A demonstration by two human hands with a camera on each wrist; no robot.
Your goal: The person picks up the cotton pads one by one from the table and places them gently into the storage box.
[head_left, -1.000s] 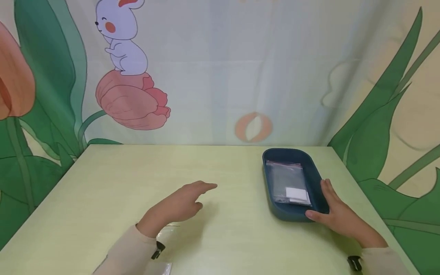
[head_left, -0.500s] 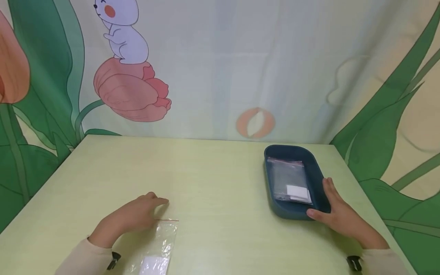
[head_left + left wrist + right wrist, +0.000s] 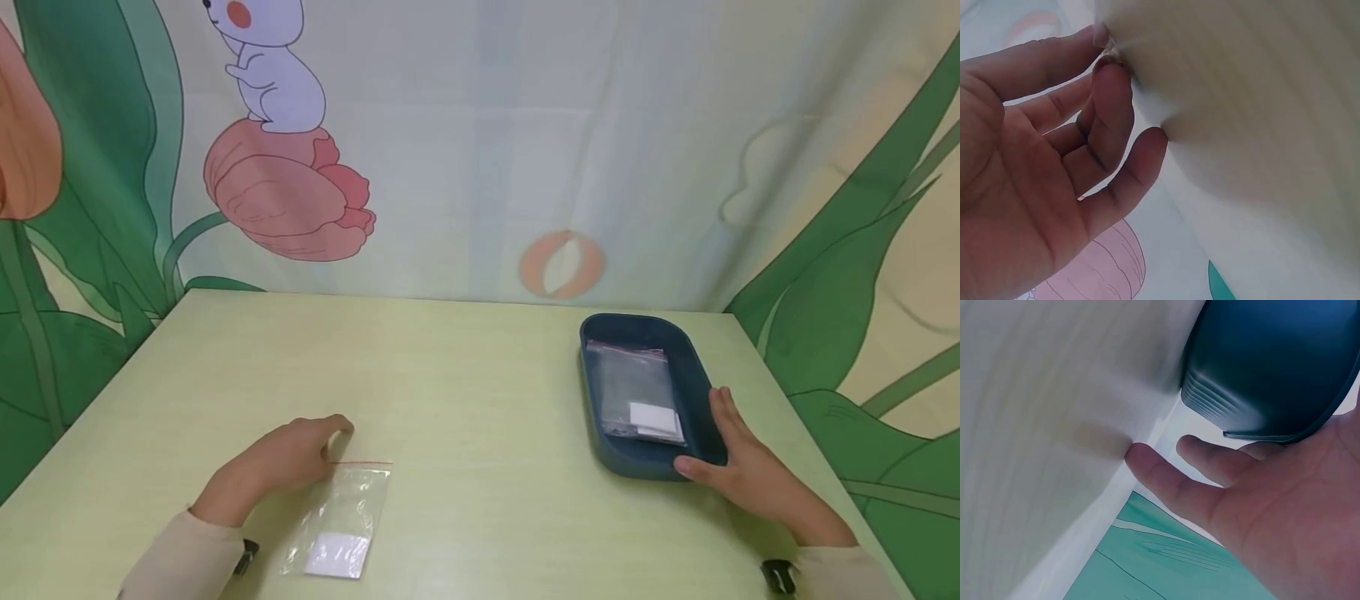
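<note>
A clear zip bag (image 3: pixel 356 500) with a red seal line and a white card (image 3: pixel 337 556) inside lies on the table at lower left. My left hand (image 3: pixel 281 454) pinches its top left corner; in the left wrist view, a bit of clear plastic shows between the thumb (image 3: pixel 1079 47) and a curled finger. On the right, a dark blue tray (image 3: pixel 652 465) holds clear bags (image 3: pixel 633 379) with white cards. My right hand (image 3: pixel 753 471) rests on its near right corner, thumb at the front rim and fairly straight fingers along the right side.
The pale table (image 3: pixel 465 375) runs back to a printed curtain (image 3: pixel 420 150) with a rabbit and tulips. The tray stands near the right table edge. Black straps (image 3: pixel 777 575) sit at the wrists.
My left hand has swung left and back toward me to the bag, and the bag has since slid slightly forward with it. The right hand has stayed at the tray.
</note>
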